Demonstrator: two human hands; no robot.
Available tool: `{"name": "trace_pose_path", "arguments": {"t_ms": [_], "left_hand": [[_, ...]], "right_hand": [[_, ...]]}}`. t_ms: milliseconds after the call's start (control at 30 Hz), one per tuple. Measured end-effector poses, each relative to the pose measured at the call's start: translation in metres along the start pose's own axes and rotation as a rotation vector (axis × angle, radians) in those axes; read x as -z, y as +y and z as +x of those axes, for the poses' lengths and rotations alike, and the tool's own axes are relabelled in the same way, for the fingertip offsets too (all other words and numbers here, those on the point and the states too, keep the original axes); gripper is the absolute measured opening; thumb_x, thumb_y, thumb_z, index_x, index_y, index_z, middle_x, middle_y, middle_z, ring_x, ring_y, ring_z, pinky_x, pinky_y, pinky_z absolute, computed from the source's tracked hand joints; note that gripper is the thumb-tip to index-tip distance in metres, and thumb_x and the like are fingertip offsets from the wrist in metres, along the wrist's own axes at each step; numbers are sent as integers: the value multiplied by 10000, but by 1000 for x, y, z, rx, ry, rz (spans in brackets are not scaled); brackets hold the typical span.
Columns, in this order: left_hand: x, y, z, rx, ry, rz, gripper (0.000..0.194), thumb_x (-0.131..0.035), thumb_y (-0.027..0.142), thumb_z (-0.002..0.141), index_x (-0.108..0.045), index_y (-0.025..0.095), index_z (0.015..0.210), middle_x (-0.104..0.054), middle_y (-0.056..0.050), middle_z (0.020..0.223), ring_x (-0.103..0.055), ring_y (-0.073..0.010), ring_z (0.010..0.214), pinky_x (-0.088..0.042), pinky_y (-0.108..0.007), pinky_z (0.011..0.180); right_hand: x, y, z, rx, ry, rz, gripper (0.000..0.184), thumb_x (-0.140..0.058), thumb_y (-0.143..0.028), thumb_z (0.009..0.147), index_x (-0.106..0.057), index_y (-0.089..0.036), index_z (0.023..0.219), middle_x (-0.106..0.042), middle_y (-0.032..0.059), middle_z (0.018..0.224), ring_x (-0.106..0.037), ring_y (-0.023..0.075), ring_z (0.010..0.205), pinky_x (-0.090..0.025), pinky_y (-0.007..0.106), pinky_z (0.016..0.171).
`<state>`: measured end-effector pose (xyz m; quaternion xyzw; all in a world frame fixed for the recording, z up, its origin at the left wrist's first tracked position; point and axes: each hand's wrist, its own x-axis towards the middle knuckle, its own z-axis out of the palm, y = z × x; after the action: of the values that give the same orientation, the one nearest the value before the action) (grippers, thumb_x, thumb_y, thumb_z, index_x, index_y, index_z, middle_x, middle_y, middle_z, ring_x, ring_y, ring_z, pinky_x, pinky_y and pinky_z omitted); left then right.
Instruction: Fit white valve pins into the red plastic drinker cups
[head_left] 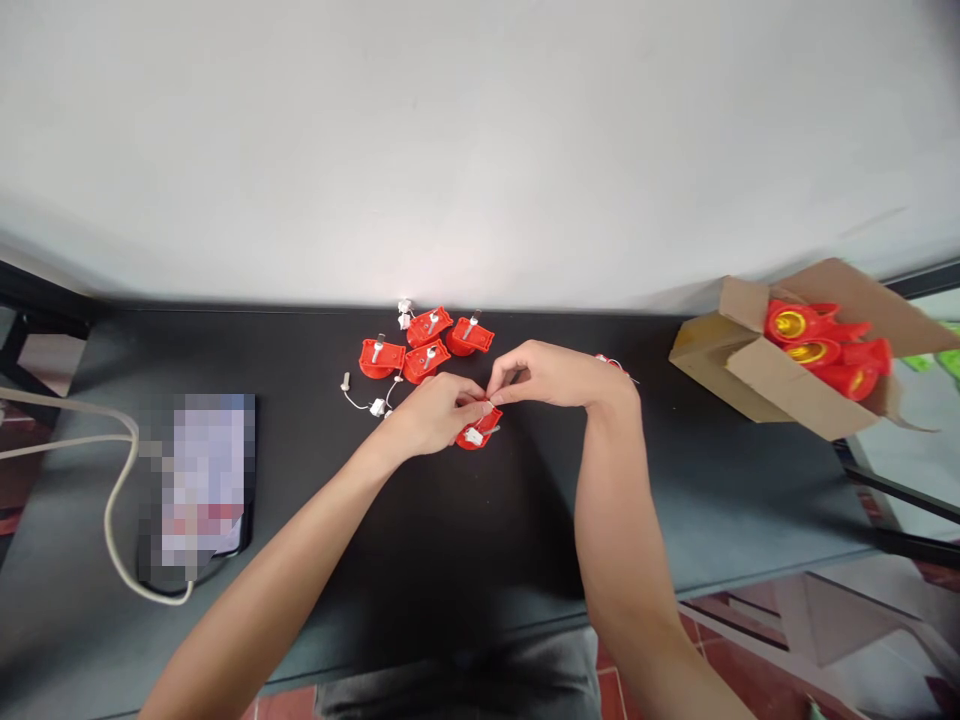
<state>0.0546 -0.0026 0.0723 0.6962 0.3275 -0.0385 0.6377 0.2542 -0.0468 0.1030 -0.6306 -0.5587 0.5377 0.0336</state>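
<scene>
A red part point(493, 417), strip-fitted, is pinched centrally by the left hand point(433, 415); fingertips of the right hand point(544, 372) are closed at its far edge. Farther left, four similar parts point(384, 359) seem likewise part-assembled.

Seemingly a workshop: matching red parts point(391, 357) near the desk's point(480, 540) back edge, a box point(720, 385) of red pieces point(844, 378) near its back-right corner.

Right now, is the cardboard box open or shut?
Open. The cardboard box has its flaps spread outward, and red and yellow plastic parts show inside.
</scene>
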Motion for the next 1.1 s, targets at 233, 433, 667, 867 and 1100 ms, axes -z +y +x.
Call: {"name": "trace_pose_path", "arguments": {"t_ms": [233,433,667,867,1100], "left_hand": [[-2,1,2,25,18,-76,261,-588,330,939,-711,151,793,-505,60,517,-383,-60,453,-321,-229,507],[-1,4,1,96,30,-152,170,-611,228,907,-756,145,876,-670,18,660,-450,-61,488,-407,-225,563],[-1,3,3,132,53,-168,161,-624,217,888,-771,153,899,-713,3,705,-539,-74,550,-462,-224,614],[-3,-3,7,53,117,-149,227,-598,285,922,-761,148,999,-771,-43,927,-661,-126,767,-498,-235,692],[-2,-3,5,-43,95,-22,269,-531,301,950,-732,144,1035,-757,-48,978,-675,-155,837,-498,-264,757]], "right_hand": [[1,-1,-2,19,10,9,151,-723,-357,791,-740,-217,842,-778,20,949,-714,209,902,-502,330,812],[5,7,-7,-77,158,-19,208,-636,-284,826,-745,-216,990,-767,33,992,-701,185,898,-501,319,797],[2,18,10,-160,116,-229,168,-732,-319,758,-755,-242,905,-665,4,885,-609,163,775,-422,288,657],[0,22,16,-111,245,-166,77,-703,-267,774,-726,-219,829,-675,23,957,-621,164,816,-460,293,712],[6,14,-5,-86,252,19,151,-674,-342,808,-719,-219,882,-729,12,839,-660,178,786,-493,315,744]]}}
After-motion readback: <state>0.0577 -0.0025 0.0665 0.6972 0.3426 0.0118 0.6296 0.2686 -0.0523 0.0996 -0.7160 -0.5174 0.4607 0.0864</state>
